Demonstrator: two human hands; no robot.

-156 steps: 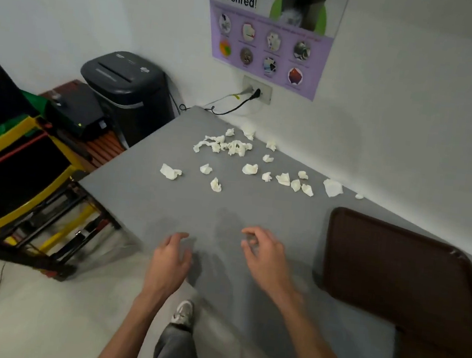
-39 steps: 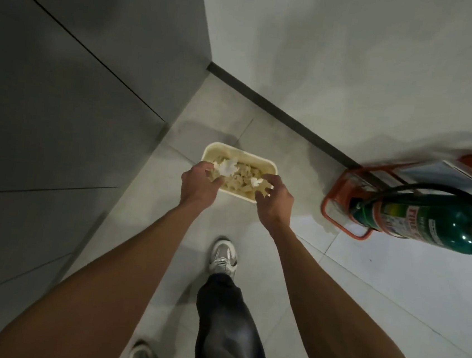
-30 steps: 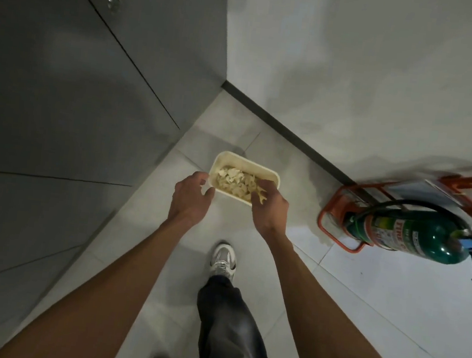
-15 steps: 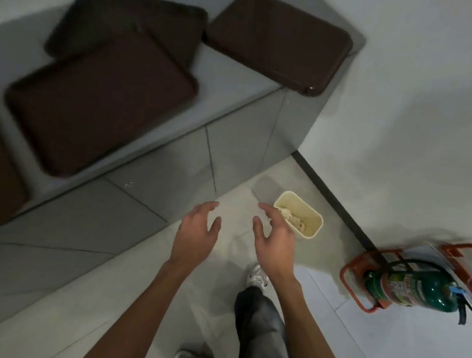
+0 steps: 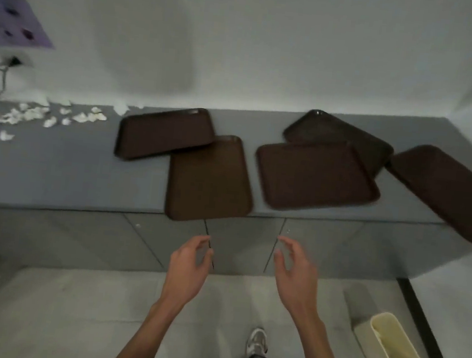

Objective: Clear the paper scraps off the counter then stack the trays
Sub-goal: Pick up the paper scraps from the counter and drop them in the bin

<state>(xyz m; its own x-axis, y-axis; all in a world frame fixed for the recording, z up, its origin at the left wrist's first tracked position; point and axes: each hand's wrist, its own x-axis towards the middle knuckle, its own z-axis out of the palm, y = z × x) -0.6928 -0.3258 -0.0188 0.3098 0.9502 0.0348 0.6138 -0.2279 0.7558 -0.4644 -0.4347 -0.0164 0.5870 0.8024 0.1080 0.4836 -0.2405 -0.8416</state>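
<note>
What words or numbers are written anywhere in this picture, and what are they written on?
No text here can be read.
Purple poster on the wall: only blurred dark spots, no words legible.
Brown trays and cream bin: no label or number shows.

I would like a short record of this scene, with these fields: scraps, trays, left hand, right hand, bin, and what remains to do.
scraps: scraps lie on the far left of the counter, not cleared
trays: five trays, spread out, not stacked; two pairs overlap; two overhang the counter's edge
left hand: open, empty, in front of the counter
right hand: open, empty
bin: on the floor, at the right
remaining: clear the scraps, then stack the trays
</note>
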